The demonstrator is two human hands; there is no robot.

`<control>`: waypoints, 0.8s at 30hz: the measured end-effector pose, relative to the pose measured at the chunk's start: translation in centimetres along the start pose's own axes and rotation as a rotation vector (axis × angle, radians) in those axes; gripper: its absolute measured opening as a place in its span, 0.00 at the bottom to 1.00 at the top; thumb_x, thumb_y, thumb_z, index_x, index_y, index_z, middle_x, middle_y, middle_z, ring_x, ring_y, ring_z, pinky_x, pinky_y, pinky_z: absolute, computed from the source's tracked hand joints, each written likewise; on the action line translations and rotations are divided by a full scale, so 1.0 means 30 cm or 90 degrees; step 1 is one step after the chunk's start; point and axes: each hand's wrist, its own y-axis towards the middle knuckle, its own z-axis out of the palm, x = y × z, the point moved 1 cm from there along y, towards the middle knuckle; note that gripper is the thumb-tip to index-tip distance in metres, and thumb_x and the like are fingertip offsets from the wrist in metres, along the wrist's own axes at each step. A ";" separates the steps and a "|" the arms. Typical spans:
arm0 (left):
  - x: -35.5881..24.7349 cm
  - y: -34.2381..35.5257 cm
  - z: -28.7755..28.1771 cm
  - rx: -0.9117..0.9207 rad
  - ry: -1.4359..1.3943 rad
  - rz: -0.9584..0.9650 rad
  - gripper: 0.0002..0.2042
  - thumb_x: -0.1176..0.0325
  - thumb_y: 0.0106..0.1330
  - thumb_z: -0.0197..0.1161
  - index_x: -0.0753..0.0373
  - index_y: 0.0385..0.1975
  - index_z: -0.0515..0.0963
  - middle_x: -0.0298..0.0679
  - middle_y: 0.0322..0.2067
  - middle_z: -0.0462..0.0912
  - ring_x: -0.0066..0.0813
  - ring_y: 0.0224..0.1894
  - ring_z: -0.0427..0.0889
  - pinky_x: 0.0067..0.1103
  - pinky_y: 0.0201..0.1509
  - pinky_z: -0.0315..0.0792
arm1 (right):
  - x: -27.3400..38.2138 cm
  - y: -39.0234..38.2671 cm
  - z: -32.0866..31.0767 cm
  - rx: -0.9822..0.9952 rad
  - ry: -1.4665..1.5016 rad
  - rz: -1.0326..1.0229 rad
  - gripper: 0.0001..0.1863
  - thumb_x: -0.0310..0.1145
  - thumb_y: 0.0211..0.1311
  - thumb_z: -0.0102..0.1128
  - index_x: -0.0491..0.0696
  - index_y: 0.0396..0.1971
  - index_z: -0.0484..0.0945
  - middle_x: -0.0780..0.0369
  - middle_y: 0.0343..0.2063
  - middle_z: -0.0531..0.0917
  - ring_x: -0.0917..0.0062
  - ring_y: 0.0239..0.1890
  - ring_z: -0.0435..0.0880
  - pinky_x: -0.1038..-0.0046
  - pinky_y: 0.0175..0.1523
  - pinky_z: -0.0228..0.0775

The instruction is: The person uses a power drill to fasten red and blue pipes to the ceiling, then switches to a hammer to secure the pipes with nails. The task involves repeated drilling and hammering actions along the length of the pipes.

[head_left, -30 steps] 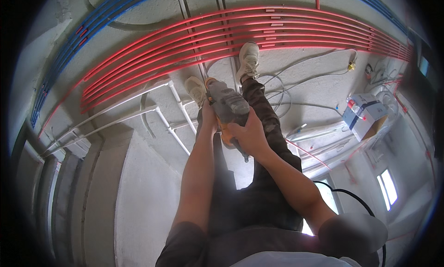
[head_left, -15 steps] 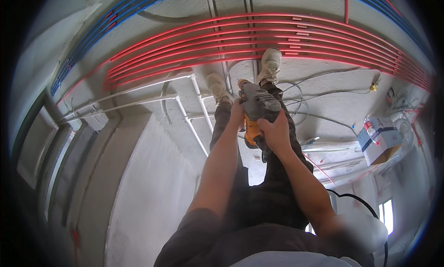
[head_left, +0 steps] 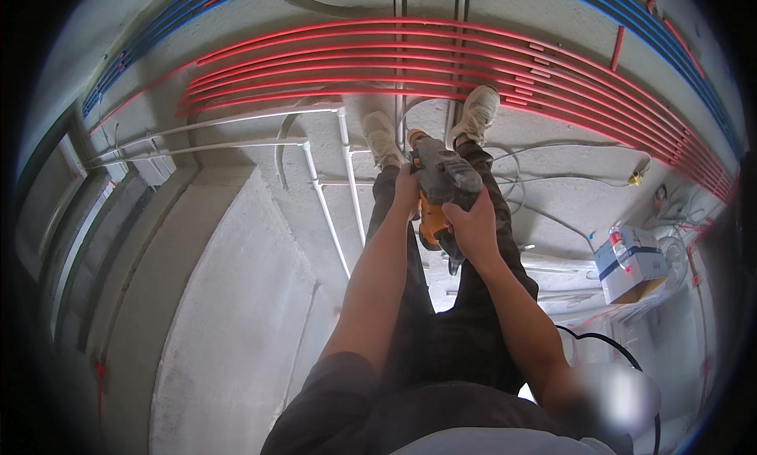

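Note:
I hold a grey and orange power drill low over my legs, its front end pointing away from me between my two white shoes. My left hand is closed on the drill's left side, near the front. My right hand grips it further back on the right, thumb over the body. Both hands' fingers are partly hidden by the tool and each other's angle. The floor directly under the drill is mostly hidden.
Red conduits cross the floor at my feet, blue ones beyond. White pipes lie left of me, loose grey cables right, along with a cardboard box holding a bottle on top. A concrete ledge is at lower left.
The drill, both my hands and my shoes have shifted to the right in the picture, along with the nearer red conduits. My grip on the drill looks the same.

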 end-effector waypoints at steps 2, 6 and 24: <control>0.004 0.014 -0.018 -0.001 -0.036 -0.023 0.16 0.75 0.70 0.60 0.69 0.56 0.77 0.45 0.49 0.85 0.34 0.47 0.86 0.27 0.51 0.80 | 0.008 -0.010 0.010 -0.004 0.000 -0.004 0.27 0.31 0.57 0.64 0.39 0.57 0.74 0.52 0.41 0.87 0.66 0.41 0.89 0.66 0.51 0.79; 0.029 0.040 -0.007 0.039 -0.038 0.005 0.15 0.66 0.78 0.51 0.65 0.56 0.77 0.42 0.47 0.86 0.33 0.48 0.87 0.30 0.52 0.82 | 0.003 -0.006 0.033 -0.015 -0.012 -0.045 0.25 0.30 0.58 0.66 0.39 0.55 0.74 0.54 0.39 0.86 0.68 0.39 0.87 0.68 0.48 0.77; -0.166 0.247 -0.089 0.099 0.023 -0.019 0.14 0.77 0.71 0.58 0.65 0.55 0.77 0.42 0.47 0.86 0.30 0.45 0.85 0.27 0.48 0.79 | 0.044 0.090 0.300 -0.127 0.113 -0.008 0.13 0.26 0.63 0.68 0.41 0.46 0.77 0.63 0.29 0.83 0.83 0.26 0.79 0.76 0.32 0.72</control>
